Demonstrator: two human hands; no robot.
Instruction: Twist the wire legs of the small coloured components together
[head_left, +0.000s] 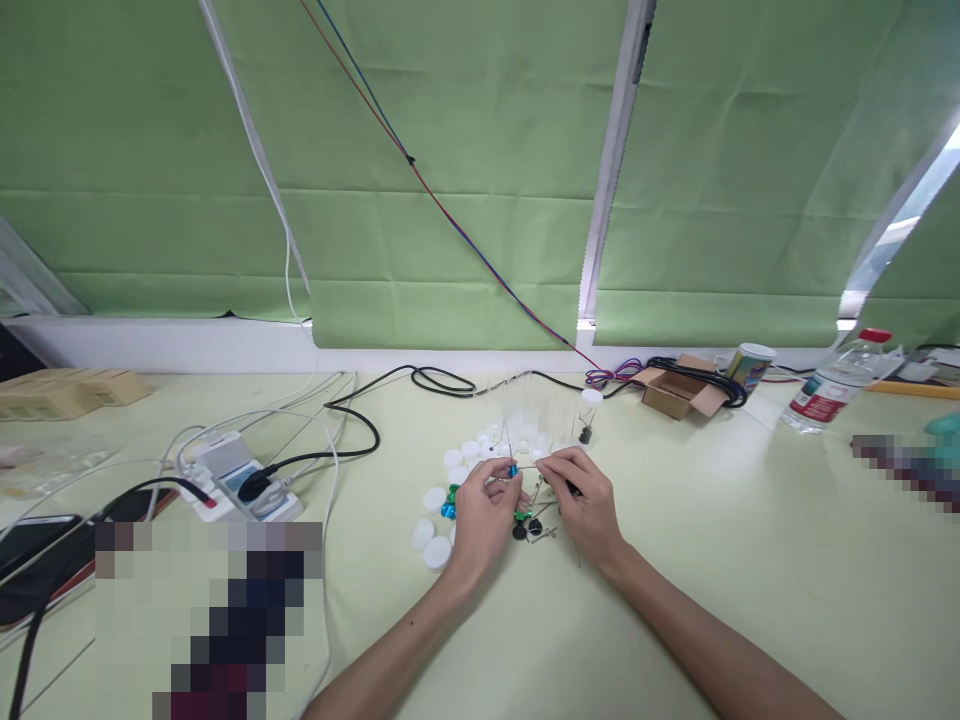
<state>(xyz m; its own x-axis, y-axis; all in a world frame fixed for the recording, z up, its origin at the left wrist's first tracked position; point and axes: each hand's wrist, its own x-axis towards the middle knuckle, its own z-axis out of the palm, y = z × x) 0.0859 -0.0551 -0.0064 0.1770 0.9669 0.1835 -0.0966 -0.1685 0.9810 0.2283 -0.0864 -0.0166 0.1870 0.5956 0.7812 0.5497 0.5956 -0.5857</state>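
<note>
Fingers closed, my left hand (486, 508) pinches a small shiny blue metal piece (514, 470) with a thin metal rod sticking up from it. My right hand (586, 495) is just to the right, its thumb and fingertips pinched at the end of a thin metal rod (527, 466) that reaches toward the blue piece. Whether the rod is inside the piece cannot be made out. Beneath and between the hands lie green metal pieces (523, 516), black round pieces (519, 532) and thin metal parts (543, 536). Another blue piece (448, 511) rests left of my left hand.
White round caps (437, 553) are spread left of and behind my hands. Clear upright tubes (536, 410) and a white-capped tube (590, 400) stand behind. Farther off are a cardboard box (670, 392), a water bottle (831, 385) and a power strip (244, 480) with cables.
</note>
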